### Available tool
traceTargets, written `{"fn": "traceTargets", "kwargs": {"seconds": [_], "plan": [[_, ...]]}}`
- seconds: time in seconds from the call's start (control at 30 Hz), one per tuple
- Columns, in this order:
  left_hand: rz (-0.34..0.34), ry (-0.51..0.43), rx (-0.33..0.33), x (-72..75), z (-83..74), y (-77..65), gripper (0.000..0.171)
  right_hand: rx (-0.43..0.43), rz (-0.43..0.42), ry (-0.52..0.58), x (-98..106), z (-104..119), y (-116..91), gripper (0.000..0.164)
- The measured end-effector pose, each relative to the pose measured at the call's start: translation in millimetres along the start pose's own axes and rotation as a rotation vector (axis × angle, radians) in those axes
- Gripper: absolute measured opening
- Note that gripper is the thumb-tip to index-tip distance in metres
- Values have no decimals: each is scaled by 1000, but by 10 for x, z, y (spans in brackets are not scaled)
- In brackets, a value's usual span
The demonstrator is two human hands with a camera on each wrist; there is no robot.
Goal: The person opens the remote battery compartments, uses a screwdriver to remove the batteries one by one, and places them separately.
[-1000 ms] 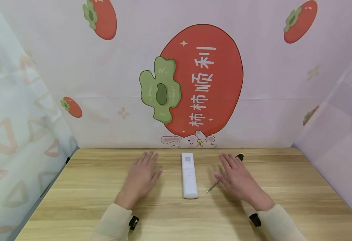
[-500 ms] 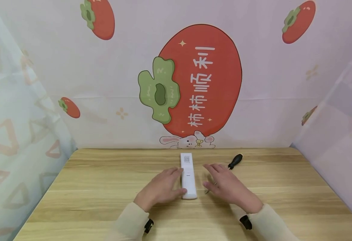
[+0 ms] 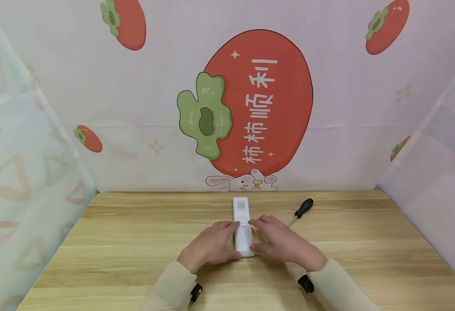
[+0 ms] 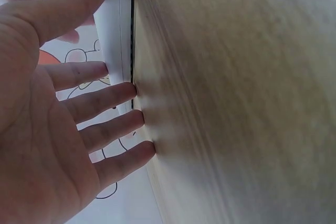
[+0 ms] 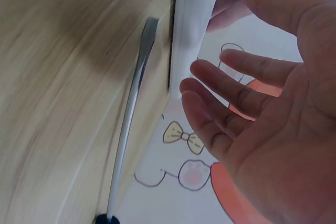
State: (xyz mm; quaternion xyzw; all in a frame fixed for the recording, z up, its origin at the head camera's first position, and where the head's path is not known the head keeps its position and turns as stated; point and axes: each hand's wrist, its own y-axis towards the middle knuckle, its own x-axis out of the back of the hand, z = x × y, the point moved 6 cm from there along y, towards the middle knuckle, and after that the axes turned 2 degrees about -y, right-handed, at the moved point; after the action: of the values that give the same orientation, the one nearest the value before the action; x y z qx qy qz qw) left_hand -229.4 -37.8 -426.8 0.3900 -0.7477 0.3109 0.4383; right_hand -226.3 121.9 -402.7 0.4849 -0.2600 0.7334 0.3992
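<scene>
A long white remote control [image 3: 243, 235] lies on the table with its back up, a QR label near the far end. My left hand [image 3: 211, 244] is at its left edge, thumb by the near end. In the left wrist view the thumb and index fingertip touch or nearly touch the white side, and the other fingertips reach the tabletop. My right hand [image 3: 285, 246] is along the right edge, fingers loosely extended; whether they touch it is unclear. Beside the right hand lies a flat-tip screwdriver [image 5: 128, 114], its black handle toward the back and its shaft partly hidden in the head view.
The wooden table [image 3: 134, 224] meets a white cloth backdrop [image 3: 165, 86] printed with persimmons. Similar cloth walls stand on the left and right. Bare wood shows on both sides of the hands.
Both hands have come inward from apart to the two sides of the remote control. The screwdriver handle, earlier partly covered by the right hand, is now visible. The remote control stays in place.
</scene>
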Motion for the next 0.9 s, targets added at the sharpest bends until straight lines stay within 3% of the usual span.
{"fn": "traceTargets", "kwargs": {"seconds": [0.43, 0.9], "plan": [[-28, -19, -4, 2, 28, 2, 86, 38, 72, -23, -63, 94, 209, 70], [-21, -42, -13, 29, 36, 13, 86, -6, 113, -13, -108, 73, 315, 69]]}}
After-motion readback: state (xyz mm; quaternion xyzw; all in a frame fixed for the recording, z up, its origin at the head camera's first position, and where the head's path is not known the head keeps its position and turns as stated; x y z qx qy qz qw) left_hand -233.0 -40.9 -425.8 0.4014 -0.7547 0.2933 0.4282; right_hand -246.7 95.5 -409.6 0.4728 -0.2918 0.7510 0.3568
